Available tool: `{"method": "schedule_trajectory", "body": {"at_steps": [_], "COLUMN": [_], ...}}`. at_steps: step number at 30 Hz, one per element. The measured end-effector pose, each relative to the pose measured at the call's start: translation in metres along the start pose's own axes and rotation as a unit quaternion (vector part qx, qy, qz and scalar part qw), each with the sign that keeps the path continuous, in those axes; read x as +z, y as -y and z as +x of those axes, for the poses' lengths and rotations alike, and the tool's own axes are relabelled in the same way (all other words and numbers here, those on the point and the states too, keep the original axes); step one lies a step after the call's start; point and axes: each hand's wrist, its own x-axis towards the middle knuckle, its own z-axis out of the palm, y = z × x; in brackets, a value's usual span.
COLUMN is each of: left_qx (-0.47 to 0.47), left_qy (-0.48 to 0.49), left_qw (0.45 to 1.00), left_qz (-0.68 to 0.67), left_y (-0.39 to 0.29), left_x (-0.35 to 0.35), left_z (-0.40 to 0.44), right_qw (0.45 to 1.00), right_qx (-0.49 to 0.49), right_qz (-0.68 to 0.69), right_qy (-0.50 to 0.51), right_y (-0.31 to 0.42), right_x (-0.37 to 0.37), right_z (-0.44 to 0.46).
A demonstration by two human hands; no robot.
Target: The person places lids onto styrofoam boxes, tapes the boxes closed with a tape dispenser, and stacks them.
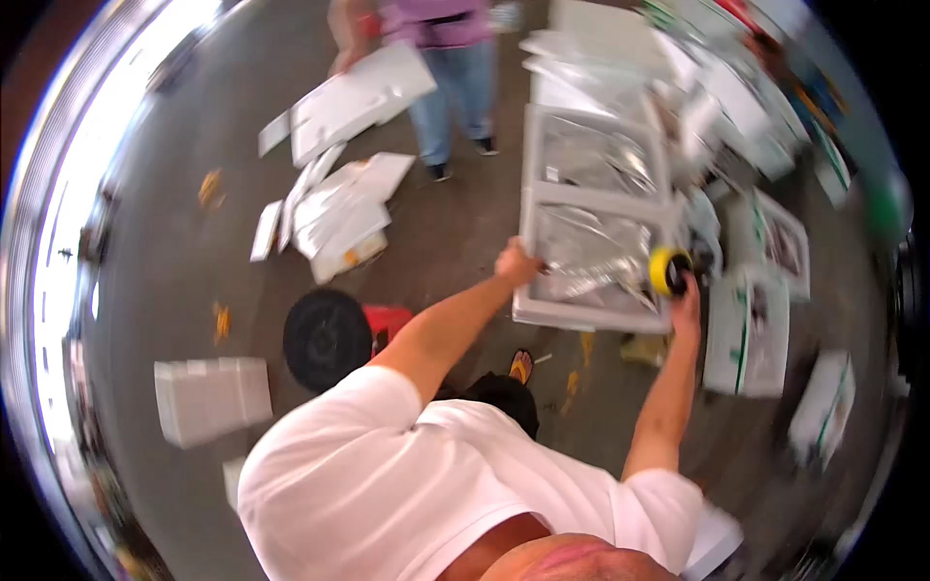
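Observation:
Two open white foam boxes stand end to end in front of me: the near foam box (pixel 593 316) and the far foam box (pixel 532 155). Crumpled clear plastic film (pixel 586 247) lies inside the near one. My left hand (pixel 518 263) grips that box's left wall, its fingertips hooked over the rim. In my right hand (pixel 686 295), a yellow roll of tape (pixel 670 272) is held upright by the box's right rim. Whether this hand also touches the box is hard to tell.
A person (pixel 455 68) ahead holds a white foam panel (pixel 363 102) above broken foam pieces (pixel 344 213). A black round stool (pixel 327 339) stands at my left. Taped foam boxes (pixel 746 334) sit at right, with stacked foam beyond. Another white box (pixel 213 399) lies left.

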Motion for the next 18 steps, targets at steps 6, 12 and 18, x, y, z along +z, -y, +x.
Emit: {"method": "schedule_trajectory", "body": {"at_steps": [6,12,18], "left_qx": [-0.002,-0.028,-0.095], "left_qy": [-0.027,-0.020,-0.162], "left_qw": [0.996,0.981,0.952], "left_qz": [-0.081,-0.190,-0.243], "left_y": [0.029,0.083,0.271], "left_x": [-0.010,-0.128,-0.242], "left_z": [0.005,-0.093,-0.159], "right_qw": [0.979,0.986,0.963], "right_qx": [-0.001,0.036,0.124], "right_qz": [-0.153,-0.161,-0.220], "right_qy": [-0.135,-0.030,0.093], "right_y": [-0.001,-0.007,-0.133], "right_x": [0.043,0.118,0.283], "right_z": [-0.038,-0.140,-0.186]}}
